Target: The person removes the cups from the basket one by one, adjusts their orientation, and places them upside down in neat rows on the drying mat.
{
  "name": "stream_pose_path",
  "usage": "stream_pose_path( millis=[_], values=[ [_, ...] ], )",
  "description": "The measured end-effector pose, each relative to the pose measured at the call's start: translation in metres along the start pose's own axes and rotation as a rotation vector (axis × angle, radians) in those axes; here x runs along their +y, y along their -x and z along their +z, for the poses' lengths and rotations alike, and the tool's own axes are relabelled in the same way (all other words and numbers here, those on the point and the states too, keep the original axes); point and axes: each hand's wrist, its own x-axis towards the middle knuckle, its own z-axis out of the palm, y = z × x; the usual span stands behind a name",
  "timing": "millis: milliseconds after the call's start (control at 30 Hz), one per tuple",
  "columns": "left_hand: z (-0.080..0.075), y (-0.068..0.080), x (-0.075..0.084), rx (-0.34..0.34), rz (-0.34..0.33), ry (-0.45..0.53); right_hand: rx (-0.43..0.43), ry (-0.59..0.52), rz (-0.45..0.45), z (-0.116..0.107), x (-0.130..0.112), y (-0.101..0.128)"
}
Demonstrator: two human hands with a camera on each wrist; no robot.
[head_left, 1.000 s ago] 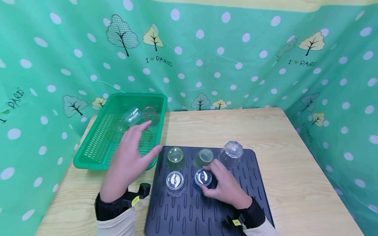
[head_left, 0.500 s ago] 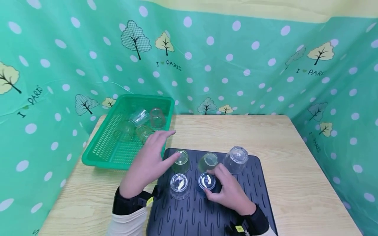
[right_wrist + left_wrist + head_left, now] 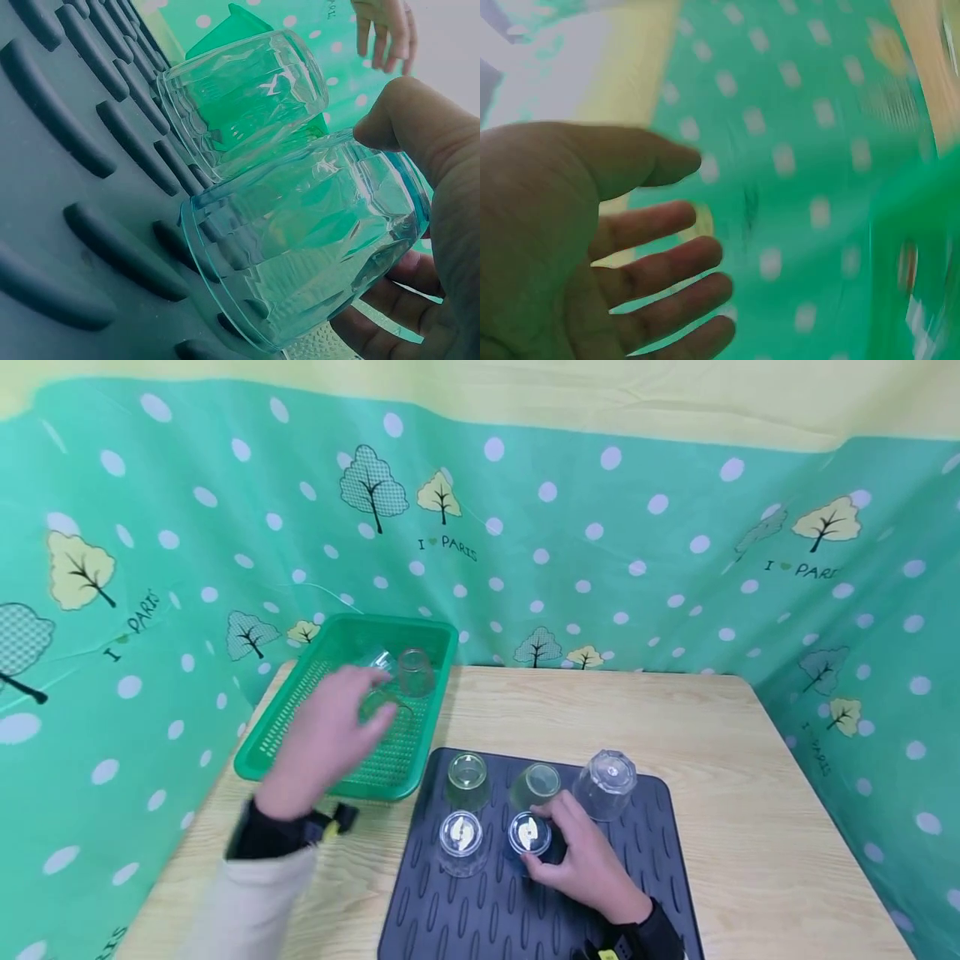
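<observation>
With the right hand [image 3: 576, 863], gripping the blue glass [image 3: 529, 833], mouth down on the mat [image 3: 467, 932] beside a clear glass [image 3: 461, 842]. With the left hand [image 3: 326, 731], loosely spread and empty, hovering apparently over the basket [image 3: 375, 792], though blurred.

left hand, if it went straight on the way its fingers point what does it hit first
Probably the pinkish glass in the green basket, just ahead of the left hand in the head view; depth is unclear, so it might pass above.
</observation>
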Motion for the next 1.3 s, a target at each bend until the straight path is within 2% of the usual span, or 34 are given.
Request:
stream_pose_path(
  millis=[67,133,200,300,367,433,600,667,767,933,1100,1300],
  values=[
    [-0.010,-0.019,-0.017,-0.060,-0.050,-0.074,0.003,0.001,0.024,-0.002,0.002,0.005],
    [-0.011,-0.040,-0.033,-0.165,-0.095,-0.154,0.008,0.011,0.039,-0.004,0.005,0.010],
    [-0.002,-0.059,-0.048,-0.280,-0.135,-0.221,0.014,0.023,0.048,-0.008,0.007,0.013],
    [0.018,-0.082,-0.072,-0.429,-0.207,-0.265,0.024,0.030,0.045,-0.010,0.010,0.015],
    [0.029,-0.087,-0.088,-0.495,-0.261,-0.262,0.012,0.019,0.046,-0.008,0.011,0.016],
    [0.036,-0.087,-0.104,-0.557,-0.317,-0.254,-0.008,-0.001,0.034,-0.004,0.012,0.015],
    [0.033,-0.077,-0.131,-0.664,-0.389,-0.236,-0.034,-0.035,-0.035,0.002,0.011,0.007],
    [0.028,-0.078,-0.133,-0.701,-0.400,-0.251,-0.028,-0.033,-0.068,0.003,0.010,0.002],
    [0.023,-0.083,-0.126,-0.742,-0.433,-0.273,-0.030,-0.034,-0.110,0.001,0.009,-0.003],
    [0.018,-0.092,-0.106,-0.739,-0.474,-0.282,-0.030,-0.040,-0.138,-0.004,0.006,-0.007],
    [0.015,-0.097,-0.096,-0.743,-0.434,-0.320,-0.004,-0.023,-0.124,-0.008,0.006,-0.007],
    [0.016,-0.103,-0.094,-0.773,-0.389,-0.356,-0.006,-0.026,-0.110,-0.008,0.007,-0.004]
  ],
)
